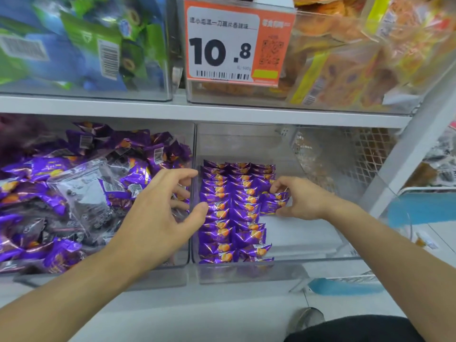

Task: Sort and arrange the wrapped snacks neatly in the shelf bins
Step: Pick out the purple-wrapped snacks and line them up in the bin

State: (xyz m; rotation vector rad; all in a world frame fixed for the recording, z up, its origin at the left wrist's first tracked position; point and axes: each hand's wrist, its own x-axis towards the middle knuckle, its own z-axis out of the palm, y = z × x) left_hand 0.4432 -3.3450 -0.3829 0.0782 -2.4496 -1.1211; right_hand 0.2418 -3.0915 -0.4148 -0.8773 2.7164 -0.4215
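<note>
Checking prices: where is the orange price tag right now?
In the head view, the orange price tag hangs top centre on the upper right bin, above the rows of purple snacks.

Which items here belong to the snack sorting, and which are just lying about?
Job:
purple snacks in rows
right bin
left bin of loose purple snacks
left hand
right hand, pinching a purple snack

Lying about:
price tag
green packs above
orange packs above

snacks (230, 213): purple, orange motif | price tag (235, 44): orange-white, black digits
</note>
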